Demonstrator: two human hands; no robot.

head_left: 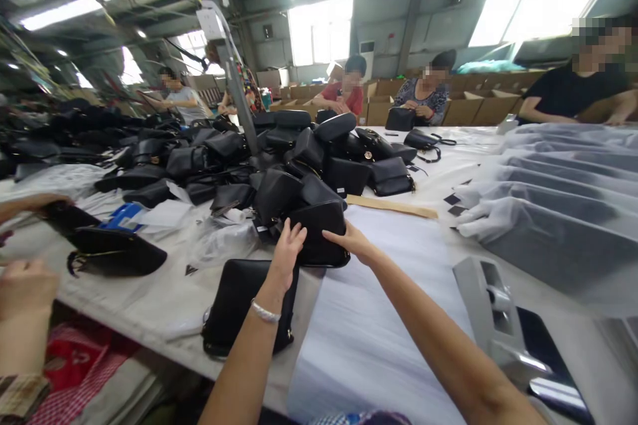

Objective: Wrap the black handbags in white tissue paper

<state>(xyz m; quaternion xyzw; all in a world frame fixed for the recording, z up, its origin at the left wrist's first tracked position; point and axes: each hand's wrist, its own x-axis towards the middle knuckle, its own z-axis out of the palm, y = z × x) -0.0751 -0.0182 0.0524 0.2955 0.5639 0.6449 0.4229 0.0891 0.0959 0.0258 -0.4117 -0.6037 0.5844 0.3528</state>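
A black handbag (323,229) stands tilted at the front of a pile of similar bags. My right hand (353,241) grips its right edge, thumb across the front and the other fingers mostly hidden behind. At the left edge, my left hand (290,249) touches the same bag with its fingers stretched and apart; a silver bracelet is on that wrist. Under my left forearm lies another black bag (238,299), flat on the table and partly covered by the arm. White sheets (379,319) lie in front of my right hand.
A grey tape dispenser (478,305) stands at right, before a row of bags under white covering (558,212). A metal post (242,103) rises from the bag pile (209,146). At left, a neighbour's hands are near another black bag (119,249). Several people sit across the table.
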